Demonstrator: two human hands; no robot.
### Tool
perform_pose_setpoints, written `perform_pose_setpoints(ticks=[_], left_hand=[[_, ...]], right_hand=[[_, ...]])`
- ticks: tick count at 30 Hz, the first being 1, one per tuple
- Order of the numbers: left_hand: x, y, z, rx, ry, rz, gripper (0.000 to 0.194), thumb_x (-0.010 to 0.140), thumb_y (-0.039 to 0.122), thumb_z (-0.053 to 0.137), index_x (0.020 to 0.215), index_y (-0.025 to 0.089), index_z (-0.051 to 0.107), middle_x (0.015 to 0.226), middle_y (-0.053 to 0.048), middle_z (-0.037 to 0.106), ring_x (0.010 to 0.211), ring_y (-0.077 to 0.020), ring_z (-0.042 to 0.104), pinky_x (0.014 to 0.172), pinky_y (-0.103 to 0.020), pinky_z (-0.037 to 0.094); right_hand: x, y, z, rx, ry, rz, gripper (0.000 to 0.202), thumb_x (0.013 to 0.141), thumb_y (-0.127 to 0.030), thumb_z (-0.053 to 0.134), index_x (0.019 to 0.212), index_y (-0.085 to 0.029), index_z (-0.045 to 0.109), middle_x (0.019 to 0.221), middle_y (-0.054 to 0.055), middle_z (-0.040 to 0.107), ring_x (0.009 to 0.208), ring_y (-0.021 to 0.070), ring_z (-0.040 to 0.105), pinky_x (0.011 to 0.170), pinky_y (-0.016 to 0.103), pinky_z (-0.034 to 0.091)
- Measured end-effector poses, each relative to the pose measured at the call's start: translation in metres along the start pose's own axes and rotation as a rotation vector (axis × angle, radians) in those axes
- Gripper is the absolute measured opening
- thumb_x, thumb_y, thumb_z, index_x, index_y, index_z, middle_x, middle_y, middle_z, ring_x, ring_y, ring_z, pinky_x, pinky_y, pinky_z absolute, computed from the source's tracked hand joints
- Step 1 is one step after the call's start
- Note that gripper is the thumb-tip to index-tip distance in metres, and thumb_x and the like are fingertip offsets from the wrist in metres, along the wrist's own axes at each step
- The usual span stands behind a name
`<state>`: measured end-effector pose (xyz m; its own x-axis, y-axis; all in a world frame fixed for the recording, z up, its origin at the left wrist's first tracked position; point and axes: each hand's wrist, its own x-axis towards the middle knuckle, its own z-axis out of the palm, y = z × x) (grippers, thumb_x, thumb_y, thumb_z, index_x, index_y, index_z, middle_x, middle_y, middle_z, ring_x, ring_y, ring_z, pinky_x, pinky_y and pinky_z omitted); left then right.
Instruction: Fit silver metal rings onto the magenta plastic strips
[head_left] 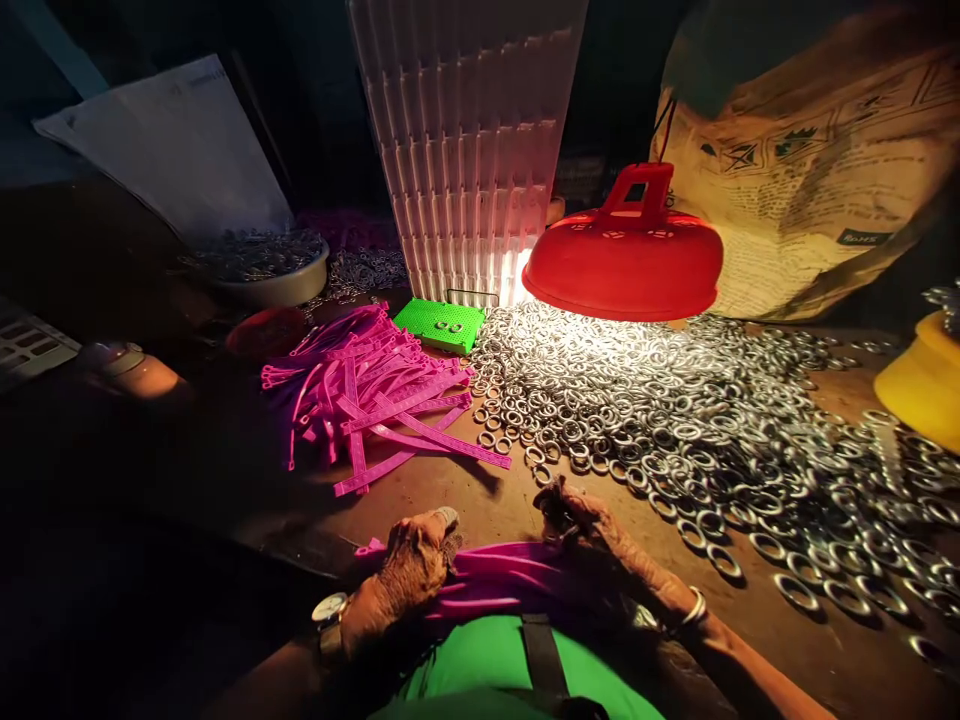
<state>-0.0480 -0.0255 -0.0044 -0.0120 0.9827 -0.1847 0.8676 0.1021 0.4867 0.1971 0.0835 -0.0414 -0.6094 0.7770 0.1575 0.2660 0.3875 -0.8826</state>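
Pink straps (510, 572) lie partly hidden between separate hands (416, 562); whether clamped, I cannot tell.

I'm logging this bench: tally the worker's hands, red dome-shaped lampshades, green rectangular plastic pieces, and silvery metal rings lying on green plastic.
Left hand, right hand: 2
Red lampshade: 1
Green plastic piece: 1
Silvery rings on it: 2
Total: 6

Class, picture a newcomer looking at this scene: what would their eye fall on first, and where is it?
Probably the red lamp, right of centre, with the heap of metal rings shining beneath it and spreading to the right. Next, the pink straps piled left of the rings, near a small green tray. Nearer the viewer, the left hand and right hand are at another pink bundle.
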Motion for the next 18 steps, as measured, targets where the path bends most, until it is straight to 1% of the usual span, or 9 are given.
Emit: perform_pose_setpoints(ticks=[4, 6, 7, 8, 10, 12, 14, 16, 18], left_hand=[[-0.016, 0.004, -0.006, -0.016, -0.197, 0.013, 0.023, 0.088, 0.024, 0.043, 0.079, 0.019, 0.063, 0.068, -0.004, 0.067, 0.063, -0.0161, 0.061, 0.058, -0.025, 0.034], [-0.012, 0.002, -0.009, -0.041, -0.308, 0.016, 0.019, 0.083, 0.022, 0.048, 0.072, 0.018, 0.063, 0.060, -0.002, 0.063, 0.057, -0.0141, 0.057, 0.053, -0.024, 0.031], [-0.006, 0.001, -0.010, -0.049, -0.322, 0.016, 0.017, 0.080, 0.022, 0.050, 0.073, 0.018, 0.065, 0.060, -0.002, 0.063, 0.057, -0.0141, 0.057, 0.053, -0.023, 0.032], [0.003, 0.000, -0.011, -0.054, -0.293, 0.017, 0.016, 0.079, 0.022, 0.052, 0.077, 0.018, 0.067, 0.063, -0.002, 0.065, 0.060, -0.0147, 0.058, 0.054, -0.023, 0.035], [0.027, -0.001, -0.010, -0.057, -0.120, 0.057, 0.023, 0.079, 0.023, 0.052, 0.094, 0.018, 0.069, 0.076, -0.004, 0.068, 0.070, -0.0173, 0.062, 0.061, -0.024, 0.043], [0.055, 0.000, -0.006, -0.011, 0.136, 0.198, 0.032, 0.082, 0.023, 0.051, 0.108, 0.017, 0.066, 0.091, -0.009, 0.068, 0.083, -0.0208, 0.062, 0.074, -0.030, 0.049], [0.082, 0.001, -0.001, 0.089, 0.325, 0.392, 0.034, 0.083, 0.021, 0.049, 0.113, 0.016, 0.064, 0.100, -0.012, 0.066, 0.092, -0.0239, 0.060, 0.086, -0.038, 0.049], [0.104, 0.000, 0.006, 0.176, 0.417, 0.524, 0.035, 0.084, 0.017, 0.047, 0.117, 0.016, 0.061, 0.107, -0.013, 0.064, 0.099, -0.0255, 0.058, 0.094, -0.046, 0.045], [0.118, -0.005, 0.015, 0.192, 0.433, 0.576, 0.034, 0.086, 0.014, 0.045, 0.116, 0.016, 0.060, 0.110, -0.014, 0.062, 0.104, -0.0258, 0.056, 0.098, -0.051, 0.042]], right_hand=[[-0.009, -0.010, 0.000, 0.150, -0.128, 0.128, 0.019, 0.086, -0.031, 0.047, 0.080, -0.016, 0.057, 0.062, 0.000, 0.054, 0.052, 0.0109, 0.049, 0.048, 0.021, 0.041], [-0.011, -0.016, 0.001, 0.177, -0.156, 0.156, 0.015, 0.083, -0.029, 0.050, 0.076, -0.017, 0.055, 0.063, 0.000, 0.054, 0.053, 0.0106, 0.049, 0.049, 0.021, 0.041], [-0.012, -0.017, 0.001, 0.176, -0.163, 0.154, 0.013, 0.081, -0.028, 0.051, 0.076, -0.017, 0.055, 0.064, 0.000, 0.054, 0.054, 0.0106, 0.050, 0.049, 0.021, 0.041], [-0.012, -0.017, 0.000, 0.167, -0.169, 0.145, 0.011, 0.080, -0.027, 0.051, 0.076, -0.017, 0.055, 0.065, 0.000, 0.055, 0.055, 0.0109, 0.050, 0.050, 0.021, 0.041], [-0.010, -0.015, -0.002, 0.126, -0.142, 0.112, 0.011, 0.077, -0.025, 0.050, 0.080, -0.016, 0.057, 0.065, 0.001, 0.057, 0.056, 0.0116, 0.052, 0.052, 0.022, 0.042], [-0.007, -0.010, -0.005, 0.074, -0.080, 0.062, 0.015, 0.075, -0.024, 0.048, 0.081, -0.016, 0.060, 0.065, 0.002, 0.059, 0.058, 0.0129, 0.054, 0.055, 0.023, 0.044], [-0.004, -0.005, -0.009, 0.028, -0.027, 0.030, 0.018, 0.074, -0.023, 0.046, 0.080, -0.017, 0.061, 0.067, 0.004, 0.061, 0.061, 0.0142, 0.056, 0.058, 0.024, 0.046], [-0.003, 0.000, -0.009, -0.011, 0.009, 0.022, 0.019, 0.073, -0.023, 0.045, 0.078, -0.018, 0.062, 0.069, 0.005, 0.063, 0.062, 0.0147, 0.057, 0.058, 0.025, 0.046], [-0.002, 0.006, -0.008, -0.042, 0.056, 0.035, 0.020, 0.075, -0.023, 0.044, 0.076, -0.018, 0.063, 0.069, 0.004, 0.062, 0.061, 0.0146, 0.056, 0.058, 0.025, 0.046]])
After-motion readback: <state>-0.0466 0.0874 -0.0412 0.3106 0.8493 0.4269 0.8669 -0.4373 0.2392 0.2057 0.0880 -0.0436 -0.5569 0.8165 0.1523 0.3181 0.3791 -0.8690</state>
